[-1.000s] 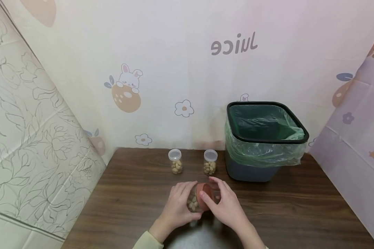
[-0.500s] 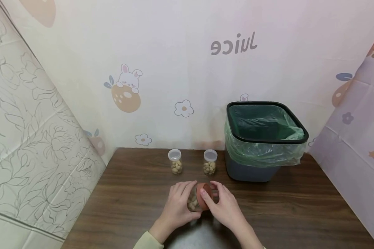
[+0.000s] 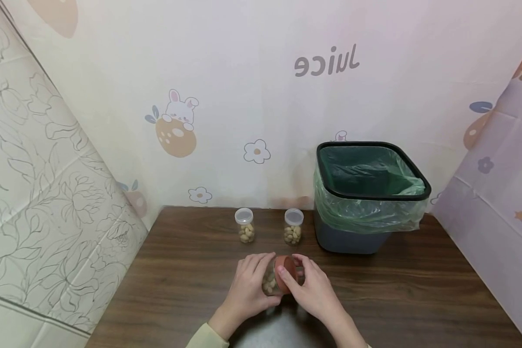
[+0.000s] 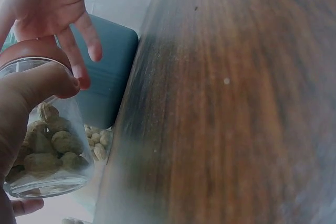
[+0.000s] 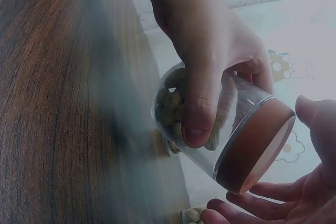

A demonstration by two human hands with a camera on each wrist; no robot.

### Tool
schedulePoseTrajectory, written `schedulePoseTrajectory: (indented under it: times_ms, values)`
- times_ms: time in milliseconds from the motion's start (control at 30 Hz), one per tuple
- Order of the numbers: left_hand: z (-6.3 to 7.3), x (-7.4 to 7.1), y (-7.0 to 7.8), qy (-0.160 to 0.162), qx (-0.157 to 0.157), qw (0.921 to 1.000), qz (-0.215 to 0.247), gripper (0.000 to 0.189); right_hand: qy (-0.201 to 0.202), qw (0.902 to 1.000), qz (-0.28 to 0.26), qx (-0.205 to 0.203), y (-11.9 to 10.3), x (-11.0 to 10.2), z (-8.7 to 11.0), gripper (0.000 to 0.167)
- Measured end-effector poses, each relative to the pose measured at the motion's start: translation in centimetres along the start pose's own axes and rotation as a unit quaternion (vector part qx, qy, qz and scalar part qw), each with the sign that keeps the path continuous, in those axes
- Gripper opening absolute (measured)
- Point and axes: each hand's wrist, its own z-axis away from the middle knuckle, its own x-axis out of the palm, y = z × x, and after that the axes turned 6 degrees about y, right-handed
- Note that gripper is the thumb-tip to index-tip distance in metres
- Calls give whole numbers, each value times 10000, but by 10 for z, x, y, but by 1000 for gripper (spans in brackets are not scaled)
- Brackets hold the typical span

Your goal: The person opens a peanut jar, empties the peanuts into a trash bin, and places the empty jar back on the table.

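A clear jar of tan nuts that look like peanuts in their shells lies tilted on its side, its reddish-brown lid facing right. My left hand grips the jar's body, thumb on the near side and fingers over the far side. At the lid is my right hand: its thumb lies over the lid's face in the head view, with the fingers bent round the far edge. In the right wrist view, the right fingertips reach the lid's lower rim. The lid is on the jar.
Two small clear jars with whitish lids, a left one and a right one, stand behind the hands with similar nuts inside. A dark bin with a green bag liner stands back right on the brown wooden table.
My right hand's fingers, stretched past the lid a second ago, have drawn in closer round it. The left hand and the jar have stayed almost in place.
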Motion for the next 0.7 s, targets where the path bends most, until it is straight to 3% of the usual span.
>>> schedulePoseTrajectory:
  times_ms: [700]
  values:
    - [-1, 0, 1, -103, -64, 9999, 92, 104, -120, 9992, -371, 54, -1, -1, -1, 65]
